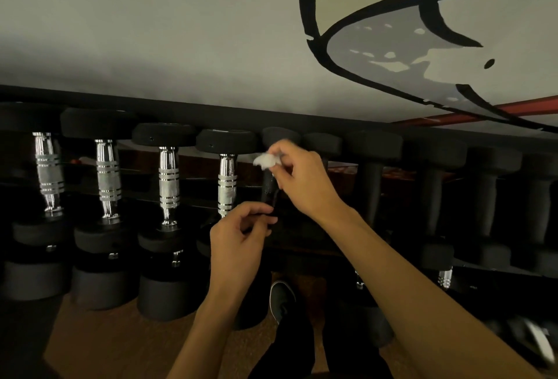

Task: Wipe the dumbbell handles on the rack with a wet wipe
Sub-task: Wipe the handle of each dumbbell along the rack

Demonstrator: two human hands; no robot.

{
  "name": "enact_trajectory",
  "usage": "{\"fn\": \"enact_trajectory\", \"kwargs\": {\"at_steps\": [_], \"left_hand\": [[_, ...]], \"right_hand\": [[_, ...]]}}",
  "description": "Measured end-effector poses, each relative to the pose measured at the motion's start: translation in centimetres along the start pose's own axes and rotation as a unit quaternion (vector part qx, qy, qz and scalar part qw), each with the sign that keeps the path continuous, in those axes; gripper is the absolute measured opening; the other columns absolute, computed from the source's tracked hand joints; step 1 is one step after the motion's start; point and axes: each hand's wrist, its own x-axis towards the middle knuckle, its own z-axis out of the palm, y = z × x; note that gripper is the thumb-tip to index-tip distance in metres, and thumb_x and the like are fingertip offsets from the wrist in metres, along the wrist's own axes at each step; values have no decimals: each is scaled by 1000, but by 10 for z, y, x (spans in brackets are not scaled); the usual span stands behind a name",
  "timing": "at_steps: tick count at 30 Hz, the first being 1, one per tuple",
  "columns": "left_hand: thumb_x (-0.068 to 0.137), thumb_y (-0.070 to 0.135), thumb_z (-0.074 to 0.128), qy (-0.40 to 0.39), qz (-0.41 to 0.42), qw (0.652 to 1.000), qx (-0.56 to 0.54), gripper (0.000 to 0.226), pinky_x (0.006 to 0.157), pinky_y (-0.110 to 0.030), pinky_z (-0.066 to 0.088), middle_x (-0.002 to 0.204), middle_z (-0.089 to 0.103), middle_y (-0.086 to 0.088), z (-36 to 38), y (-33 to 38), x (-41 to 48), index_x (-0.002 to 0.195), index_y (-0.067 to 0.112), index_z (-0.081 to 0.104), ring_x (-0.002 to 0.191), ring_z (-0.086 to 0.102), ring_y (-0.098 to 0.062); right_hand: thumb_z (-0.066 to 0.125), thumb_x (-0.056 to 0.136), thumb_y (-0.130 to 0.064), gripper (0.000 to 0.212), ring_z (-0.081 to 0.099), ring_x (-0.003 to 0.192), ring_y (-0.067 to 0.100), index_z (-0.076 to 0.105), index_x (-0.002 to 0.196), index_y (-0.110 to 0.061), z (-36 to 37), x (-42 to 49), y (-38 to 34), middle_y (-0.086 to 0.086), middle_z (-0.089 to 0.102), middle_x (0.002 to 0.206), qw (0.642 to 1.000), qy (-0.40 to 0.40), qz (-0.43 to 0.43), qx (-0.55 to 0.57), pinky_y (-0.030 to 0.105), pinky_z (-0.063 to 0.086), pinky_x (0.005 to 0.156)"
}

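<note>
A dark rack point(211, 112) holds a row of dumbbells. Several on the left have chrome handles point(226, 185); those to the right are all black. My right hand point(302, 179) pinches a crumpled white wet wipe point(265, 161) at the top of a small black dumbbell's handle point(268, 188), just below its far head point(280, 137). My left hand point(241, 239) is curled at the near end of that same handle, its fingertips touching the black bar. The near head of this dumbbell is hidden behind my left hand.
More black dumbbells point(371, 185) fill the rack to the right, and larger ones sit on a lower tier point(163, 297). A painted wall point(392, 46) rises behind the rack. My dark shoe point(280, 297) stands on the wooden floor point(120, 339) below.
</note>
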Motion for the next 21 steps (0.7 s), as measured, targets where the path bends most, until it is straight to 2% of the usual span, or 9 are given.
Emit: {"fn": "enact_trajectory", "kwargs": {"at_steps": [2, 3, 6, 8, 11, 15, 18, 21], "left_hand": [[90, -2, 56, 3, -2, 1000, -3, 24, 80, -37, 58, 82, 74, 0, -2, -1, 1, 92, 16, 71, 85, 72, -10], [90, -2, 56, 5, -2, 1000, -5, 24, 80, -37, 58, 81, 74, 0, -2, -1, 1, 92, 17, 71, 85, 72, -10], [90, -3, 57, 11, -1, 1000, -4, 25, 77, -31, 59, 84, 73, 1, -3, 3, 3, 93, 17, 70, 82, 71, -8], [89, -4, 58, 13, 6, 1000, 9, 27, 74, -27, 59, 87, 71, 3, -4, 5, 4, 96, 20, 69, 81, 71, -8], [85, 1, 65, 4, 38, 998, 41, 27, 70, -26, 58, 94, 66, 6, -7, 7, 2, 100, 23, 65, 83, 68, -8], [78, 17, 78, -10, 111, 985, 133, 32, 66, -18, 55, 104, 60, 12, -6, 9, 11, 105, 28, 63, 88, 65, -3], [74, 16, 81, -19, 141, 971, 192, 30, 70, -13, 50, 96, 63, 11, -2, 10, 34, 99, 26, 67, 82, 63, -1], [75, 9, 79, 14, 169, 965, 200, 20, 70, -6, 45, 85, 68, 7, -2, 21, 57, 91, 18, 72, 78, 63, 2]], "right_hand": [[62, 91, -10, 19, 58, 70, -5, 65, 110, -13, 6, -8, 2, -10, 66, 86, 1000, -5, 8, -10, 8, 45, 67], [62, 90, -9, 19, 55, 67, -6, 66, 109, -12, 8, -13, 2, -13, 63, 80, 1000, -16, 17, -17, 6, 41, 66], [59, 91, -9, 19, 52, 62, -1, 67, 107, -14, 14, -25, 1, -14, 57, 65, 994, -93, 52, -28, 14, 40, 63], [57, 94, -12, 19, 56, 66, 1, 68, 109, -14, 13, -31, -2, -10, 62, 70, 990, -120, 73, -12, 18, 43, 65], [52, 99, -17, 21, 57, 62, 0, 68, 111, -17, 4, -41, -11, -7, 63, 71, 985, -136, 98, 48, 16, 45, 61], [43, 102, -10, 28, 52, 56, 5, 63, 114, -25, -11, -52, -8, 2, 60, 70, 959, -153, 158, 177, 16, 42, 56], [43, 99, -1, 33, 56, 58, 10, 60, 122, -19, -12, -49, 0, 8, 65, 78, 945, -134, 187, 232, 17, 42, 52], [49, 95, 4, 37, 60, 56, 14, 57, 126, -15, -12, -45, 7, 8, 68, 77, 949, -40, 190, 246, 18, 42, 49]]}}
